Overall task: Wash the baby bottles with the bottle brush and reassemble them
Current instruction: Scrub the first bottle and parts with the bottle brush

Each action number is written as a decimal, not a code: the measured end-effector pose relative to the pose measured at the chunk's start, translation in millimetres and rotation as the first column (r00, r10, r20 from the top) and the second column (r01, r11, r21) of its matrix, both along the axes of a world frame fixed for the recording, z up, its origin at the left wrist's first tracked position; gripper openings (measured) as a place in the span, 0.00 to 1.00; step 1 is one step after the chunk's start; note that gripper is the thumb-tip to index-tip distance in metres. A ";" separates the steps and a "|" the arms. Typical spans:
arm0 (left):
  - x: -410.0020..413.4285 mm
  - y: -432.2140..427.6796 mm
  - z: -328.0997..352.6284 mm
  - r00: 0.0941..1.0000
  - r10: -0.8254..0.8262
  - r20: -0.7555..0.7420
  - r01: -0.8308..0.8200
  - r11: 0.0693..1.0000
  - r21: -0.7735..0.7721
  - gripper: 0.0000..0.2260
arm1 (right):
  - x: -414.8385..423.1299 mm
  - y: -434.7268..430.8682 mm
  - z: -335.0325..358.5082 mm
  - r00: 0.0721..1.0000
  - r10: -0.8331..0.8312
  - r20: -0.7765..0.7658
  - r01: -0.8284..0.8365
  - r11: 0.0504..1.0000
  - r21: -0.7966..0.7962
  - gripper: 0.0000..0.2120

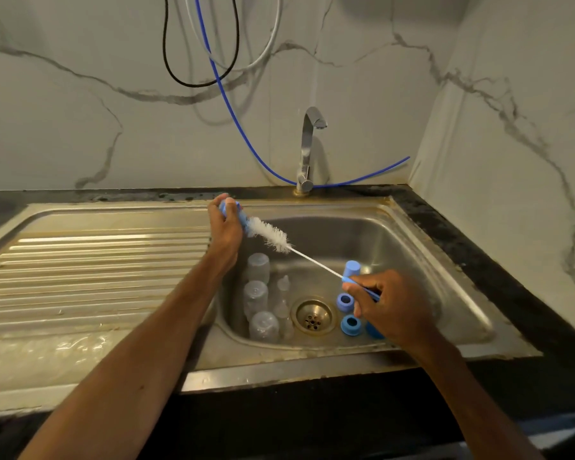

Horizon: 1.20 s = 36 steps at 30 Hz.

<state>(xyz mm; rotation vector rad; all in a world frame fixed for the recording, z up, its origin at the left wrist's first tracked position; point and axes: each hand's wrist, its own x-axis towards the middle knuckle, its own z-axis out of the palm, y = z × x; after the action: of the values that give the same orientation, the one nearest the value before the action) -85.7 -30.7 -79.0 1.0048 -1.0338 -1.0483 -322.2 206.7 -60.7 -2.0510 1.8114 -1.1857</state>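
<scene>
Mid-frame, the left hand (224,229) grips a blue piece (230,209) at the bristle end of the bottle brush (269,234); the right hand (390,308) pinches its handle above the sink (412,234).

We can read no text, label, brand or number anywhere; the clear plastic bottles (255,298) show nothing legible.

Left arm bare, reaching from lower left up and forward; left hand (225,229) raised, its back toward the camera, fingers curled round a blue bottle part (230,210). Right arm bare, entering from lower right; right hand (390,308) lower and nearer, knuckles up, thumb and fingers pinching the handle of the bottle brush (270,236). Hands well apart.
</scene>
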 end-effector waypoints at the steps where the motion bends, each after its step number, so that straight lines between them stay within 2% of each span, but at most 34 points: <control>1: 0.7 0.6 -0.5 0.996 0.053 0.076 -0.051 0.998 -0.028 0.09 | 4.0 0.0 1.2 1.000 0.009 0.022 -0.010 0.999 0.042 0.19; 2: 1.8 -0.3 -1.5 0.989 0.095 0.113 -0.091 0.995 -0.038 0.09 | 8.9 0.2 3.9 0.994 0.029 0.109 -0.041 0.993 0.107 0.18; 4: 6.7 -7.7 -4.7 0.988 0.102 0.119 -0.101 0.995 -0.013 0.12 | 11.2 0.3 9.7 0.919 0.028 0.393 -0.146 0.951 0.273 0.18; 6: 15.9 -13.2 -3.4 0.998 0.068 -0.007 -0.068 0.994 0.081 0.14 | 4.4 2.3 15.3 0.827 -0.063 0.559 -0.215 0.883 0.418 0.20; 8: 24.6 -11.7 1.0 0.985 0.054 -0.163 -0.030 0.988 0.151 0.13 | -3.6 5.0 18.6 0.816 -0.104 0.568 -0.218 0.855 0.470 0.20; 9: 26.1 -9.4 2.7 0.987 0.033 -0.160 -0.012 0.991 0.133 0.13 | -7.2 5.3 19.1 0.821 -0.105 0.561 -0.214 0.854 0.474 0.21; 12: 16.5 -3.0 3.0 0.996 -0.093 0.002 0.093 0.996 0.009 0.15 | -10.8 3.0 21.9 0.821 -0.107 0.561 -0.189 0.876 0.444 0.19; 15: 10.5 2.8 0.8 0.991 -0.127 0.033 0.128 0.992 -0.017 0.20 | -12.4 -1.2 24.5 0.819 -0.083 0.568 -0.178 0.904 0.388 0.16; 21: 8.8 14.7 10.2 0.922 -0.291 -0.255 0.326 0.939 0.106 0.25 | -1.4 -16.8 26.9 0.782 0.048 0.622 -0.287 0.913 0.291 0.13; 25: 1.2 23.3 20.4 0.810 -0.418 -0.411 0.501 0.858 0.113 0.25 | 19.3 -33.3 28.2 0.795 0.082 0.601 -0.393 0.825 0.407 0.11; 27: 0.2 25.4 22.3 0.775 -0.406 -0.485 0.516 0.849 0.114 0.24 | 25.8 -44.6 30.0 0.783 0.019 0.622 -0.396 0.787 0.473 0.12; 29: 1.8 25.0 23.9 0.768 -0.371 -0.522 0.495 0.861 0.115 0.23 | 28.6 -56.5 34.0 0.792 -0.027 0.610 -0.350 0.799 0.489 0.13; 32: 4.7 22.6 24.7 0.776 -0.320 -0.543 0.448 0.886 0.118 0.21 | 29.0 -69.7 37.4 0.873 0.046 0.486 -0.301 0.835 0.461 0.15; 36: 8.0 20.9 20.4 0.793 -0.330 -0.512 0.467 0.869 0.165 0.19 | 32.0 -86.7 34.8 0.863 0.114 0.493 -0.368 0.809 0.458 0.14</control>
<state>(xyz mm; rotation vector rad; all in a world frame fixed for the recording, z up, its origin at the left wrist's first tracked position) -77.7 -9.8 -58.6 0.6999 -0.7117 -1.7425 -290.2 120.0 -25.9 -1.4801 1.3880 -0.8436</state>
